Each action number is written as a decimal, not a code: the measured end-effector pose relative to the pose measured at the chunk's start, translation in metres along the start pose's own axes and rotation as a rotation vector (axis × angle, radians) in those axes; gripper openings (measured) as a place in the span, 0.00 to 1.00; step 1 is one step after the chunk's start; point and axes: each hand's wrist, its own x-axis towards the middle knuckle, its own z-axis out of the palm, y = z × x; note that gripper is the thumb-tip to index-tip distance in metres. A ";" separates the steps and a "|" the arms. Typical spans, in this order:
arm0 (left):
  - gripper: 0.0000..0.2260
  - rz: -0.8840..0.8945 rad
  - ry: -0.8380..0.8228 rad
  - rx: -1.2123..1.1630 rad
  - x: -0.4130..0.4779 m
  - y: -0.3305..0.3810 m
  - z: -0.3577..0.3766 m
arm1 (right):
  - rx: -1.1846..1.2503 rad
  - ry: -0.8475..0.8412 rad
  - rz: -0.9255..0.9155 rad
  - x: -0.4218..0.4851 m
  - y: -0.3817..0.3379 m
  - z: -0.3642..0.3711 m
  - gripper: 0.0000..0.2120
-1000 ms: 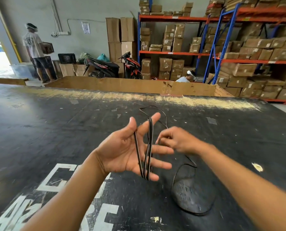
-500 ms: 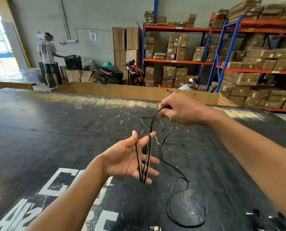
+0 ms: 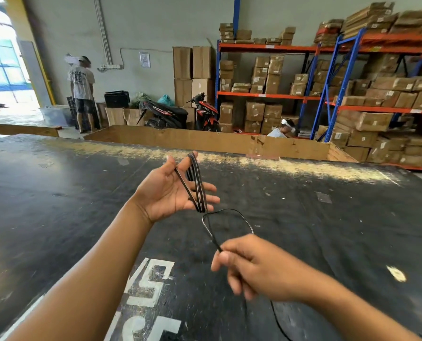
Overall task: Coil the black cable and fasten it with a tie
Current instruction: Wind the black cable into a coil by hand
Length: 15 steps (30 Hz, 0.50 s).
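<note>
The thin black cable [image 3: 197, 183] is wound in several loops around the spread fingers of my left hand [image 3: 170, 190], which is held palm-up over the black table. From the loops' lower end a free strand curves out and back to my right hand [image 3: 251, 267]. That hand pinches the strand below and to the right of my left hand. The rest of the cable trails down under my right wrist toward the table's near edge. I see no tie.
The big black table [image 3: 328, 217] carries white painted letters [image 3: 150, 286] near me and scuffed yellow wear at its far edge. Beyond it stand a cardboard bin [image 3: 205, 141], shelves of boxes [image 3: 266, 94], motorbikes [image 3: 170, 114] and two people [image 3: 82, 92].
My right hand has come down from high above the loops to below and right of my left hand, drawing the strand with it. The left hand has kept its loops and risen a little.
</note>
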 end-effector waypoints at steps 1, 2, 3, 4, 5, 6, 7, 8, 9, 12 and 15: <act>0.27 0.009 -0.023 -0.006 -0.001 0.004 0.002 | 0.012 -0.012 0.009 0.001 0.005 0.007 0.13; 0.27 0.013 -0.049 -0.009 -0.002 0.006 0.004 | 0.028 -0.019 0.023 0.003 0.011 0.012 0.14; 0.26 0.015 -0.081 -0.011 -0.003 0.007 0.006 | 0.037 -0.020 0.038 0.006 0.016 0.015 0.14; 0.26 0.015 -0.116 -0.013 -0.005 0.008 0.008 | 0.031 -0.014 0.047 0.009 0.021 0.018 0.14; 0.26 0.015 -0.153 -0.011 -0.007 0.008 0.011 | 0.015 0.000 0.048 0.012 0.026 0.020 0.14; 0.26 0.014 -0.189 -0.009 -0.009 0.007 0.013 | 0.003 0.013 0.045 0.016 0.030 0.020 0.13; 0.26 0.009 -0.226 -0.010 -0.011 0.007 0.016 | 0.006 0.020 0.041 0.020 0.034 0.020 0.13; 0.26 0.001 -0.272 -0.017 -0.013 0.006 0.020 | 0.028 0.012 0.038 0.024 0.038 0.019 0.12; 0.26 -0.007 -0.329 -0.034 -0.016 0.006 0.025 | 0.057 -0.007 0.036 0.029 0.042 0.017 0.12; 0.26 -0.046 -0.505 -0.080 -0.025 0.000 0.035 | 0.055 -0.020 0.024 0.046 0.050 0.003 0.12; 0.26 -0.124 -0.596 0.008 -0.032 -0.011 0.042 | -0.103 0.098 -0.027 0.063 0.047 -0.028 0.12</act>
